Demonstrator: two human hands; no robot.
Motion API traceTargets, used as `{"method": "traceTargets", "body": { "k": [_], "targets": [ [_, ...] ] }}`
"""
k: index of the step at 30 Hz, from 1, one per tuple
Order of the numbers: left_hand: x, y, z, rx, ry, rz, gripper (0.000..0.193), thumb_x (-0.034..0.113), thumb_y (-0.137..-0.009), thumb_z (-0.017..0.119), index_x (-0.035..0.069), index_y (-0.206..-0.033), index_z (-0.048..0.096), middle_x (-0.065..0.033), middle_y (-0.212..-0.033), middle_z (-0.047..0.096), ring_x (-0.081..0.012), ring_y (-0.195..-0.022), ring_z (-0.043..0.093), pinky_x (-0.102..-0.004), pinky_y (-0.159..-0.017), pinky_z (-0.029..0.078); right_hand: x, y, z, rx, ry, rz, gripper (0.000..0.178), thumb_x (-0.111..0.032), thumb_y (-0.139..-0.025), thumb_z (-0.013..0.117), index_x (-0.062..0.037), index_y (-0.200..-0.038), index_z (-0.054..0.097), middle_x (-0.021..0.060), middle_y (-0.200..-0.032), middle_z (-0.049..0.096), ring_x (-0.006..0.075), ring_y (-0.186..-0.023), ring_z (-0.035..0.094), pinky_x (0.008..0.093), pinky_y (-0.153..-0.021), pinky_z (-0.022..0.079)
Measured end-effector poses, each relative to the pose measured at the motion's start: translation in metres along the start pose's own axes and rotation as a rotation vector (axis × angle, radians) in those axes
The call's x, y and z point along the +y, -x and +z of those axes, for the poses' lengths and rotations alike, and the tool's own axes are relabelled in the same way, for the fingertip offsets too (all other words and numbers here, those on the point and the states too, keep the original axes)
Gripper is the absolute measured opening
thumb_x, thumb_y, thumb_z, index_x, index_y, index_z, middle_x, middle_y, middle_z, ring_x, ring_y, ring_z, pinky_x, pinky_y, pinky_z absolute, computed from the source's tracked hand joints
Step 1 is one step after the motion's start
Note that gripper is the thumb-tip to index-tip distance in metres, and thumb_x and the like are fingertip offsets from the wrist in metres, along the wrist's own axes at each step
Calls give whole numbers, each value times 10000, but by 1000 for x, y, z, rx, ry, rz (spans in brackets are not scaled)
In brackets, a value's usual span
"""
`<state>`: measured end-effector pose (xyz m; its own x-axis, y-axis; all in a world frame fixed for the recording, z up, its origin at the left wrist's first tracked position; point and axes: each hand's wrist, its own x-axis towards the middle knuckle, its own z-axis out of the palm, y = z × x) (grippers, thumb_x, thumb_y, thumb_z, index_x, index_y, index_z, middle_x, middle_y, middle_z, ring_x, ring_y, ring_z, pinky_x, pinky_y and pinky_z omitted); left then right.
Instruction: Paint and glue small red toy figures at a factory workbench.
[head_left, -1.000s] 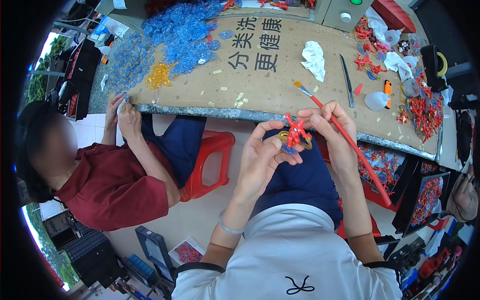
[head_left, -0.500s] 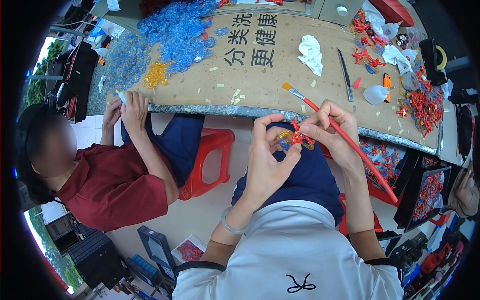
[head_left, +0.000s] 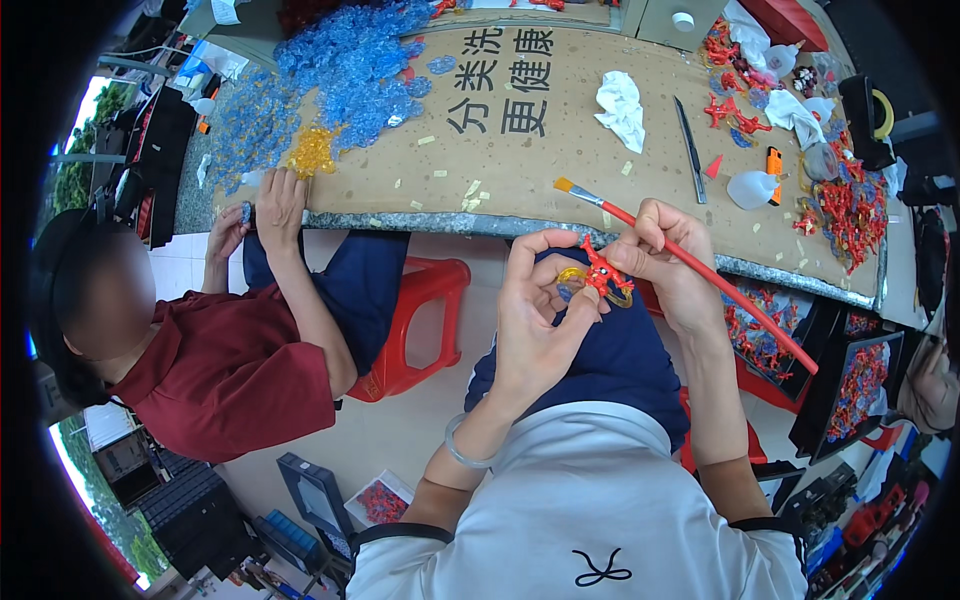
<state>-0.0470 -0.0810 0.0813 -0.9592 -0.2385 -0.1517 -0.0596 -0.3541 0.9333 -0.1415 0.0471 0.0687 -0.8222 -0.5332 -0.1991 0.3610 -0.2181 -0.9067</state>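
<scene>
Over my lap, just off the table's front edge, a small red plastic figure (head_left: 599,273) with clear yellow and blue parts sits between both hands. My left hand (head_left: 540,310) is closed on it, thumb and fingertips pinching its lower side. My right hand (head_left: 672,262) touches the figure's upper right with thumb and finger. That same hand also carries a red-handled paintbrush (head_left: 740,300), lying slantwise across the fingers. The brush's tan bristles (head_left: 564,184) point up and left, over the cardboard and away from the figure.
Cardboard (head_left: 400,180) covers the table. Blue clear pieces (head_left: 350,70) and yellow ones (head_left: 313,150) are heaped at left, near a co-worker in a maroon shirt (head_left: 235,370). At right lie tweezers (head_left: 690,150), a squeeze bottle (head_left: 752,190), crumpled tissue (head_left: 621,110) and piled red figures (head_left: 850,215).
The paintbrush has shifted slightly, its bristle end moving left and its handle end down and right. My hands stay on the figure. The co-worker's hand has put a white item down on the table.
</scene>
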Motion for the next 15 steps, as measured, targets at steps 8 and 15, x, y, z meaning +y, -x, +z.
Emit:
{"method": "traceTargets", "body": {
  "k": [8,15],
  "targets": [
    [-1,1,-1,4,29,-22,397,-98,-829,510,-2,-1182,353,-113,-892,590,-126,-753,607,-228,-663,509,-3,0,3,-2,-31,20,365,49,-788,658,-126,-678,358,51,-639,593,79,-598,580,207,-537,460],
    [-4,1,-2,11,29,19,399,-109,-827,505,-4,-1180,352,-122,-915,591,-131,-769,607,-234,-671,512,-4,-1,3,-35,-39,-2,340,48,-799,647,-112,-699,364,84,-677,617,97,-642,599,219,-573,481]
  ]
}}
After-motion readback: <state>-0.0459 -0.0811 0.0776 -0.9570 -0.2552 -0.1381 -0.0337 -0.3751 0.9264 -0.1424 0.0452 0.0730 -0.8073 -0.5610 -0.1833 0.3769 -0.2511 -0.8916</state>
